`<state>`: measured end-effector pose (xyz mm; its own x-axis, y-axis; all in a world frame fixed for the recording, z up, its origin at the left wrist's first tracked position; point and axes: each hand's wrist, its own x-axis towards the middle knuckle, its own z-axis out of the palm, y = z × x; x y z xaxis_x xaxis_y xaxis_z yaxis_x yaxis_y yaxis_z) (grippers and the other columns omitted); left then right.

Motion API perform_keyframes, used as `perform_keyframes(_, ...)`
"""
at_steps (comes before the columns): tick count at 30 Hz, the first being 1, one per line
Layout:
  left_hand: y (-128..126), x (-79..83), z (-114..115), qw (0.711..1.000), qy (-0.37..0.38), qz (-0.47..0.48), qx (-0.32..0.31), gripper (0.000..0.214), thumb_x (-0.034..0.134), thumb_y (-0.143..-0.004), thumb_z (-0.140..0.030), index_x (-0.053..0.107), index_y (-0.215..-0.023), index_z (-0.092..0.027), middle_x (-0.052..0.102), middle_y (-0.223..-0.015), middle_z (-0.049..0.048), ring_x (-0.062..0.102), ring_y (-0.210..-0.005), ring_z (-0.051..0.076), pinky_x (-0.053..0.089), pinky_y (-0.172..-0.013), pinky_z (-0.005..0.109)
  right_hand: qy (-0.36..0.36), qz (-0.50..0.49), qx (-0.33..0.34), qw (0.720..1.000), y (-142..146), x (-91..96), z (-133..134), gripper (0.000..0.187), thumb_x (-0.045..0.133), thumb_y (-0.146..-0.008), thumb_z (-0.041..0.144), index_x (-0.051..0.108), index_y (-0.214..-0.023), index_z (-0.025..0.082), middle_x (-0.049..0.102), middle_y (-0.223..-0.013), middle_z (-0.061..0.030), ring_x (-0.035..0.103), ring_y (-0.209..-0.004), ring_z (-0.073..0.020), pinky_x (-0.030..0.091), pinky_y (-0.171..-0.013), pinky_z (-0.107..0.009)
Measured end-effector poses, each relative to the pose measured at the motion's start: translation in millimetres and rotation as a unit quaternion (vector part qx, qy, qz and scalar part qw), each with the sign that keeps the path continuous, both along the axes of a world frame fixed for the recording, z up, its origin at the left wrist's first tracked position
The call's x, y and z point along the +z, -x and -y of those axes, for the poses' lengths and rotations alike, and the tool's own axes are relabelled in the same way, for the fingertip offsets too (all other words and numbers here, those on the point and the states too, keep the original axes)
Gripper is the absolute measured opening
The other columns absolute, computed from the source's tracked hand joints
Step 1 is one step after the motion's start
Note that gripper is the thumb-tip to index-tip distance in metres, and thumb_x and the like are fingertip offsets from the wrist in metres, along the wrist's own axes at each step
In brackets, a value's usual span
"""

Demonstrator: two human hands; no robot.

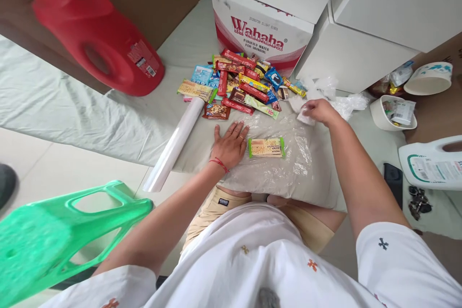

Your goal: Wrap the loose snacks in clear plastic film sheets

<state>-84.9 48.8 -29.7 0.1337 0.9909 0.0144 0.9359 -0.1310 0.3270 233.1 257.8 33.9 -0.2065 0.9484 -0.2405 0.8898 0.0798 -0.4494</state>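
My left hand [230,143] lies flat with its fingers spread, pressing on the left side of a sheet of clear plastic film [299,159] on the cloth. A pale biscuit packet with green ends [266,147] rests on the film, just right of that hand. At the film's far right corner, my right hand [319,111] pinches a crumpled white piece [305,118]; whether it is tissue or film I cannot tell. Beyond both hands is a heap of wrapped snack bars and biscuits [238,84]. A roll of clear film [175,144] lies left of my left hand.
Crumpled clear plastic [348,105] lies beyond my right hand. A Wahaba-style water carton, lettered Wahaha [263,29], stands behind the heap. A red jug [104,53] is at left, a green stool [72,231] on the floor. White tubs [384,115], a phone [393,185] and a white bottle [433,166] sit right.
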Motion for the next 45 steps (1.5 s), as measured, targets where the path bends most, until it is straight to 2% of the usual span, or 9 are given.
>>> perform_keyframes(4,0,-1.0,0,1.000,-0.005,0.001,0.015,0.058,0.024,-0.107,-0.037,0.038,-0.163,-0.028,0.031,-0.172,0.0081,0.028,-0.160,0.027,0.001,-0.127,0.072,-0.096,0.057,-0.067,0.992,-1,11.4,-11,0.040,0.076,-0.084,0.039,0.073,-0.115,0.015,0.066,-0.104,-0.0119,0.063,-0.091,-0.0241,0.051,-0.086,-0.040)
perform_keyframes(9,2,-1.1,1,1.000,-0.005,0.008,0.019,0.058,0.024,-0.107,-0.037,0.037,-0.163,-0.029,0.028,-0.173,0.0080,0.027,-0.161,0.026,0.001,-0.128,0.069,-0.265,0.080,0.034,0.960,55,22.5,32,0.034,0.051,-0.101,0.031,0.070,-0.125,0.017,0.061,-0.129,-0.0183,0.056,-0.117,-0.0324,0.048,-0.098,-0.045)
perform_keyframes(14,2,0.5,1,0.997,-0.021,0.040,0.066,0.060,0.025,-0.107,-0.038,0.033,-0.165,-0.025,0.024,-0.175,0.0102,0.027,-0.161,0.029,0.010,-0.129,0.066,-0.129,0.122,0.293,0.939,109,2.7,55,0.037,0.065,-0.091,0.027,0.068,-0.126,0.017,0.068,-0.121,-0.0146,0.053,-0.118,-0.0345,0.044,-0.103,-0.048)
perform_keyframes(17,4,-0.5,0,0.989,-0.041,0.070,0.121,0.064,0.031,-0.105,-0.040,0.030,-0.166,-0.019,0.027,-0.173,0.0151,0.028,-0.160,0.031,0.017,-0.129,0.061,-0.104,0.153,0.262,0.947,115,-10.1,51,0.045,0.071,-0.086,0.029,0.066,-0.129,0.017,0.070,-0.118,-0.0159,0.054,-0.117,-0.0363,0.046,-0.098,-0.048)
perform_keyframes(24,16,-14.4,-6,0.973,-0.083,0.151,0.153,0.075,0.052,-0.095,-0.042,0.032,-0.161,-0.012,0.044,-0.163,0.0208,0.041,-0.152,0.034,0.034,-0.124,0.052,-0.101,0.117,0.281,0.947,106,-6.1,55,0.013,0.067,-0.088,0.025,0.075,-0.096,0.019,0.070,-0.105,-0.0122,0.055,-0.112,-0.0321,0.045,-0.099,-0.044)
perform_keyframes(33,24,-10.2,-30,0.929,-0.031,0.362,0.067,0.107,0.072,-0.077,-0.035,0.016,-0.166,-0.020,0.071,-0.131,0.0106,0.068,-0.116,0.024,0.050,-0.109,0.043,-0.158,0.068,0.399,0.900,79,21.0,116,0.028,0.045,-0.105,0.030,0.071,-0.102,0.020,0.068,-0.100,-0.0118,0.056,-0.096,-0.0279,0.039,-0.084,-0.039)
perform_keyframes(36,30,-3.5,-29,0.929,-0.023,0.369,0.021,0.067,0.065,-0.079,-0.030,0.055,-0.144,-0.018,0.075,-0.097,0.0039,0.069,-0.100,0.022,0.051,-0.103,0.041,-0.157,0.097,0.414,0.892,67,17.6,136,0.027,0.047,-0.105,0.031,0.071,-0.108,0.019,0.069,-0.100,-0.0120,0.056,-0.097,-0.0274,0.037,-0.085,-0.039)
perform_keyframes(39,39,-0.3,-20,0.941,-0.064,0.333,-0.025,0.015,0.059,-0.078,-0.025,0.071,-0.086,-0.021,0.070,-0.084,0.0045,0.064,-0.092,0.021,0.052,-0.097,0.041,-0.154,0.116,0.390,0.901,57,8.9,154,0.029,0.046,-0.105,0.028,0.070,-0.117,0.018,0.069,-0.105,-0.0131,0.058,-0.098,-0.0278,0.040,-0.085,-0.039)
perform_keyframes(45,48,2.3,8,0.965,-0.075,0.233,-0.093,0.022,0.050,-0.075,-0.010,0.067,-0.067,-0.024,0.068,-0.087,0.0060,0.060,-0.098,0.022,0.051,-0.096,0.042,-0.164,0.068,0.268,0.947,35,-15.9,179,0.038,0.040,-0.103,0.019,0.067,-0.129,0.026,0.063,-0.137,-0.0112,0.063,-0.103,-0.0251,0.049,-0.078,-0.035)
